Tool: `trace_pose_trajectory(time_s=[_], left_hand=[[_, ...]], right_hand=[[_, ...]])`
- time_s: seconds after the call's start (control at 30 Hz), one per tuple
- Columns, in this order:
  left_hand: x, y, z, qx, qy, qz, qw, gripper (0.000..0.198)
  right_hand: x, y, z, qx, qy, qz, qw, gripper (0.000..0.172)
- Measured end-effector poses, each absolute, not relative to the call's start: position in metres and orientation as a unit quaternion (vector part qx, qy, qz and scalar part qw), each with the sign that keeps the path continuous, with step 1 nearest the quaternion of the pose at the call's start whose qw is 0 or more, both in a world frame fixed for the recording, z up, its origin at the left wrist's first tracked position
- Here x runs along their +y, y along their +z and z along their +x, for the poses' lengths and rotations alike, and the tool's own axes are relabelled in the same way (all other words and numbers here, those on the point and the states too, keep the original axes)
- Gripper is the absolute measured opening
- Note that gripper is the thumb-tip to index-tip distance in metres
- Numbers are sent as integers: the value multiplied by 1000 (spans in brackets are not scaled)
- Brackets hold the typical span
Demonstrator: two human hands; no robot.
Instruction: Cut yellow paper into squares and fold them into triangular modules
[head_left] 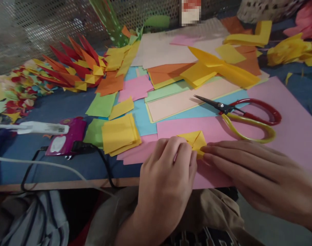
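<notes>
A small folded piece of yellow paper (197,139) with creased triangular flaps lies on a pink sheet near the table's front edge. My left hand (168,171) is curled over its left side, fingers bent and gripping it; part of the paper is hidden beneath them. From the right, my right hand (253,167) holds the paper's lower right edge at the fingertips, its fingers long and close together, thumb out of sight. Just beyond my right hand rest scissors (222,107) with one red and one yellow handle, blades pointing left. Left of my hands sits a stack of yellow paper squares (118,135).
Pink sheets (274,99) and other coloured papers spread over the blue table (76,171). A red, orange and yellow folded-paper piece (76,65) stands at back left. A purple device (66,136) with black cables lies left. Yellow crepe-like paper (289,51) is at back right.
</notes>
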State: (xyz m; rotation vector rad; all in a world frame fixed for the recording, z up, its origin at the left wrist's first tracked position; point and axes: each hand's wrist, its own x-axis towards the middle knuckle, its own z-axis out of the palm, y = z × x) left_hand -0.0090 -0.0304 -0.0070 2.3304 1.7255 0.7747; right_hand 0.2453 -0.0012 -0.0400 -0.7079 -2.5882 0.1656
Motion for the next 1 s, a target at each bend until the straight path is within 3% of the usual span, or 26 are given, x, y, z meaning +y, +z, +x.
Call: trace_pose_trajectory(time_s=[0.23, 0.37, 0.47, 0.57, 0.67, 1.0], left_hand=[[-33, -6, -6, 588, 259, 762, 77, 19], [-35, -9, -11, 556, 259, 789, 25, 8], [-40, -14, -20, 493, 244, 834, -37, 12], [-45, -19, -30, 460, 245, 852, -45, 25], [-47, -23, -38, 428, 247, 868, -55, 26], [-45, -22, -34, 470, 295, 832, 13, 19]], right_hand=[[-5, -40, 242, -941, 39, -248, 226, 42], [-3, -36, 236, -938, 35, -258, 228, 41], [-1, -32, 233, -940, 42, -248, 232, 37], [0, -31, 229, -933, 56, -260, 242, 34], [-2, -31, 227, -924, 54, -286, 247, 38], [-11, -33, 221, -913, 55, -316, 252, 39]])
